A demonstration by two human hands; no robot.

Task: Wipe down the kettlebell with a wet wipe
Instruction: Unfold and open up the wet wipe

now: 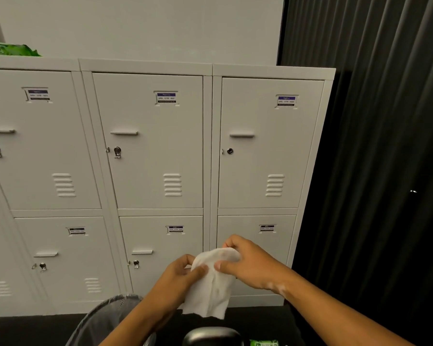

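Kettlebell [211, 336] top sits at the bottom edge, below my hands. Left hand [183, 273] and right hand [248, 260] both pinch the white wet wipe [211, 283], lockers [148, 146] behind.

Grey lockers [158, 146] stand before me against a pale wall [135, 23]; a dark curtain [385, 146] hangs right, above black floor [23, 330].
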